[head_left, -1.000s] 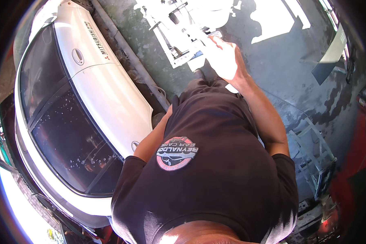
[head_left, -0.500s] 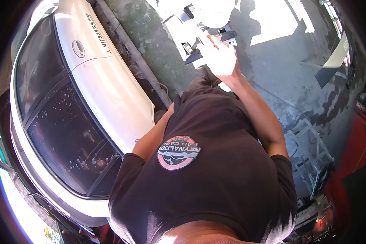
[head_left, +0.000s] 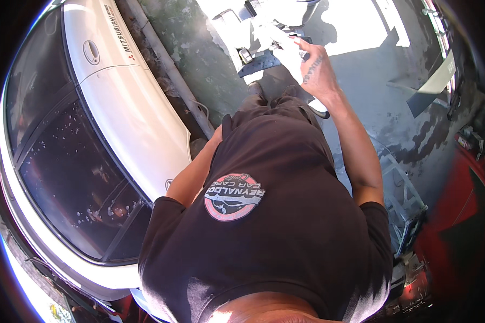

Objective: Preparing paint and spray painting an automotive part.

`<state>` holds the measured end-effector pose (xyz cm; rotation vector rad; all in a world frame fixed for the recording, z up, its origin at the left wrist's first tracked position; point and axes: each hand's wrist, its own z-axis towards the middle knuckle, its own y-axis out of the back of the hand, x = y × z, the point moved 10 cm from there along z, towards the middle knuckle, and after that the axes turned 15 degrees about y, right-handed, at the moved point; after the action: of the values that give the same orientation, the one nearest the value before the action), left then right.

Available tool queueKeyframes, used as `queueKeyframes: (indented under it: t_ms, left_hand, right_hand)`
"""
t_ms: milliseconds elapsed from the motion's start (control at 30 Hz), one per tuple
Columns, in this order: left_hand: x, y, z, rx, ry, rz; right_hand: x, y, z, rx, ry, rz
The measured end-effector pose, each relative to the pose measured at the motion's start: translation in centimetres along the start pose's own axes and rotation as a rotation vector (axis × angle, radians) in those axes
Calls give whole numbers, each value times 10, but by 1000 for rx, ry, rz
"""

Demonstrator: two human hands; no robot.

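My right hand point(head_left: 319, 72) reaches forward past my knees, its fingers curled closed. A dark round end point(head_left: 304, 55) shows at the fingers, and glare hides the shape of whatever they hold. Just ahead of it lie sunlit pale parts with dark fittings, including a flat dark strip point(head_left: 260, 63) and a small metal bracket point(head_left: 245, 55). My left arm point(head_left: 199, 164) hangs at my side; its hand is hidden behind my dark trousers.
A white car point(head_left: 129, 97) with dark windows stands close on my left, a pipe point(head_left: 170, 67) along the floor beyond it. To the right are a pale metal frame point(head_left: 401, 196), a grey panel point(head_left: 434, 86) and a red surface point(head_left: 452, 215).
My right hand has moved slightly right and back toward me, out of the strongest glare. The view has shifted a little, so the car sits further left. My left arm stays at my side.
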<state>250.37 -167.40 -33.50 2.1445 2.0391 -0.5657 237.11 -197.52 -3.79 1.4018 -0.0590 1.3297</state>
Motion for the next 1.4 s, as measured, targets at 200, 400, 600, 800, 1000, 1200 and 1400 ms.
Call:
queueKeyframes:
  t_ms: [200, 400, 600, 800, 1000, 1200, 1400]
  left_hand:
    - [11, -6, 8, -43, 23, -50]
    - [12, -33, 28, -131, 75, -114]
    - [-9, -112, 59, -228, 155, -158]
    - [-29, -216, 67, -315, 255, -210]
    - [-33, -291, 62, -353, 312, -328]
    - [-53, -314, 98, -339, 293, -373]
    - [-68, -300, 146, -354, 212, -419]
  right_hand:
    - [-17, 52, -9, 111, -181, 194]
    - [-34, 74, 0, 447, -110, 152]
    - [-77, 54, -11, 947, -119, 372]
    - [-99, 62, 44, 904, 249, 322]
    - [-118, 71, 104, 800, 340, 396]
    - [-150, 92, 146, 816, 209, 414]
    - [-148, 86, 158, 940, 62, 438]
